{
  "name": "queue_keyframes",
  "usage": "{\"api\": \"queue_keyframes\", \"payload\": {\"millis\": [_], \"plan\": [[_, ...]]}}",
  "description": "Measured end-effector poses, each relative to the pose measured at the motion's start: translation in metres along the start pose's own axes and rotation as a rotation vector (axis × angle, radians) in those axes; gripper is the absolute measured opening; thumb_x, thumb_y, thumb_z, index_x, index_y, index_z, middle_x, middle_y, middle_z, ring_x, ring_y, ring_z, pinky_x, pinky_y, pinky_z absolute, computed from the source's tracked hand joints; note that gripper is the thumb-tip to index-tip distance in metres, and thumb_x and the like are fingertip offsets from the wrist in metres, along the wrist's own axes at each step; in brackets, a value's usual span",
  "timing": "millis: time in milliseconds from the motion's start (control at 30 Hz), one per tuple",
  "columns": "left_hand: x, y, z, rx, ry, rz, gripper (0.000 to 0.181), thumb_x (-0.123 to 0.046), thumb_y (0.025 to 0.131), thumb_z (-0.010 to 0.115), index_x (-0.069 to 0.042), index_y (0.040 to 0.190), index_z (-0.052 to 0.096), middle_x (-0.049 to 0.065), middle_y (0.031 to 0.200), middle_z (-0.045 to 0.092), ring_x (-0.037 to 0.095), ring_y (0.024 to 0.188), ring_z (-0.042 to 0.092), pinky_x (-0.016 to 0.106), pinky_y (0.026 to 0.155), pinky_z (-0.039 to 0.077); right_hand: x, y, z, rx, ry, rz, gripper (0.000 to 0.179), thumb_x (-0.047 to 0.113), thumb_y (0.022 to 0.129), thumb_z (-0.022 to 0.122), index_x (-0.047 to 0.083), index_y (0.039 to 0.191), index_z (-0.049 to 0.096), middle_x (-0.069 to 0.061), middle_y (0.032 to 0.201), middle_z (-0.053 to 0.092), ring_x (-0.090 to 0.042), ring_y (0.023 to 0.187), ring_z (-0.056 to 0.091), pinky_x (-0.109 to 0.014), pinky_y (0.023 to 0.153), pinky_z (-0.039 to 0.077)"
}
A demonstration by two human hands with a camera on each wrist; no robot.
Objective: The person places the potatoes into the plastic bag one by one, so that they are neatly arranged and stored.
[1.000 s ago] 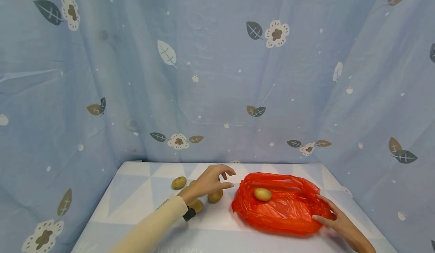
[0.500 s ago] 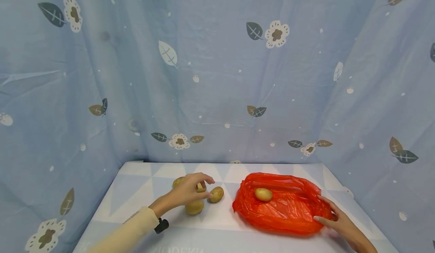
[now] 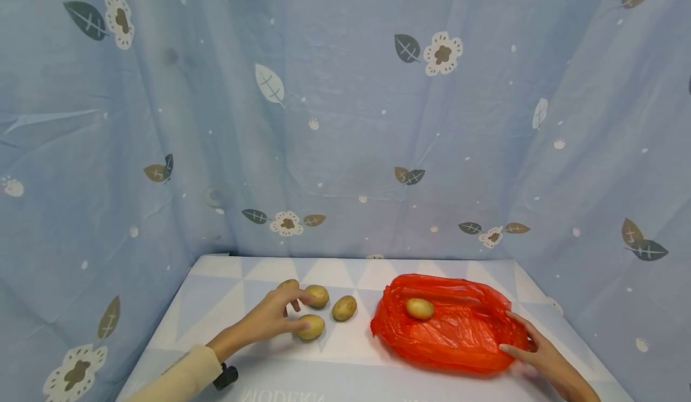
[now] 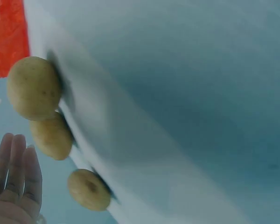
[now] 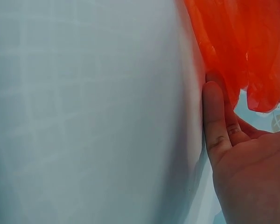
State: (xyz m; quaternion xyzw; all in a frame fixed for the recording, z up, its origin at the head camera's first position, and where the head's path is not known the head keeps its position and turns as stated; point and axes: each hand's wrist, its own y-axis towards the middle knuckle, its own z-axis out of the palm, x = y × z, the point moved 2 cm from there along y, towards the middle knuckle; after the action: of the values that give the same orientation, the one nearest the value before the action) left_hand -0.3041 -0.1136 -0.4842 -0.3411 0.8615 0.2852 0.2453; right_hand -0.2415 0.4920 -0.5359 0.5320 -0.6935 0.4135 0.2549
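Note:
My left hand (image 3: 264, 318), fingers parted and holding nothing, reaches over the left part of the table beside the nearest potato (image 3: 312, 326). Behind that potato lie a second potato (image 3: 317, 296), a third potato (image 3: 344, 308) to the right and another (image 3: 288, 284), partly hidden by the hand. In the left wrist view the fingers (image 4: 16, 163) stand apart from the potatoes (image 4: 35, 88). An open red plastic bag (image 3: 448, 357) sits at the right with one potato (image 3: 420, 308) inside. My right hand (image 3: 540, 351) holds the bag's right end between thumb and fingers.
The white and pale blue patterned table cover (image 3: 345, 384) lies under everything. A blue curtain (image 3: 345, 120) with leaves and flowers encloses the back and sides. A dark wrist strap piece (image 3: 225, 377) hangs below the left sleeve (image 3: 178, 378).
My left hand has drawn back leftward from near the bag, across the potatoes, to beside the nearest one. My right hand and the bag stay in place.

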Motion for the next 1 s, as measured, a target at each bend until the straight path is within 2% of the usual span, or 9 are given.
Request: {"api": "queue_keyframes", "payload": {"millis": [133,367,533,667,833,1000], "plan": [[0.006,-0.005,0.001,0.013,-0.018,-0.028,0.048,-0.025,0.083,0.088,-0.005,0.123,0.067,0.011,0.116,0.068,0.027,0.094,0.066,0.030,0.069,0.054,-0.001,0.002,-0.001,0.001,-0.002,0.012,0.099,0.045,0.096,0.072,0.015,0.165,0.008,-0.032,0.163,0.007,-0.053,0.137,0.030,-0.061,0.104,0.045],[0.016,-0.007,0.005,0.038,-0.104,-0.088,0.052,-0.023,0.082,0.090,-0.003,0.124,0.067,0.015,0.118,0.068,0.031,0.094,0.066,0.035,0.072,0.057,-0.003,0.004,-0.001,-0.005,-0.003,0.021,0.100,0.045,0.096,0.072,0.014,0.165,0.008,-0.033,0.163,0.006,-0.054,0.137,0.029,-0.065,0.106,0.041],[0.020,-0.008,0.010,0.069,-0.110,-0.104,0.052,-0.024,0.081,0.090,-0.002,0.123,0.068,0.015,0.118,0.068,0.026,0.093,0.067,0.033,0.071,0.057,-0.002,0.002,0.001,-0.017,-0.015,0.020,0.105,0.049,0.092,0.075,0.015,0.165,0.007,-0.031,0.163,0.008,-0.054,0.137,0.029,-0.066,0.106,0.040],[0.021,-0.008,0.012,0.083,-0.109,-0.108,0.052,-0.024,0.081,0.090,-0.003,0.123,0.068,0.013,0.118,0.068,0.020,0.092,0.066,0.031,0.070,0.056,-0.002,0.000,0.000,-0.013,0.000,-0.013,0.100,0.042,0.094,0.074,0.014,0.165,0.010,-0.032,0.163,0.009,-0.052,0.137,0.033,-0.059,0.104,0.046],[0.020,-0.006,0.014,0.101,-0.112,-0.108,0.050,-0.022,0.080,0.090,-0.005,0.122,0.068,0.006,0.116,0.069,0.018,0.092,0.065,0.031,0.070,0.056,-0.001,-0.002,-0.002,-0.025,0.017,-0.031,0.095,0.038,0.095,0.074,0.015,0.164,0.013,-0.031,0.162,0.016,-0.043,0.125,0.048,-0.044,0.093,0.056],[0.020,-0.006,0.018,0.120,-0.112,-0.124,0.048,-0.022,0.079,0.091,-0.010,0.120,0.069,-0.001,0.114,0.068,0.015,0.092,0.064,0.029,0.070,0.056,0.002,-0.006,-0.001,-0.034,0.025,-0.028,0.095,0.037,0.095,0.075,0.014,0.164,0.014,-0.031,0.160,0.020,-0.038,0.118,0.053,-0.041,0.089,0.058]]}}
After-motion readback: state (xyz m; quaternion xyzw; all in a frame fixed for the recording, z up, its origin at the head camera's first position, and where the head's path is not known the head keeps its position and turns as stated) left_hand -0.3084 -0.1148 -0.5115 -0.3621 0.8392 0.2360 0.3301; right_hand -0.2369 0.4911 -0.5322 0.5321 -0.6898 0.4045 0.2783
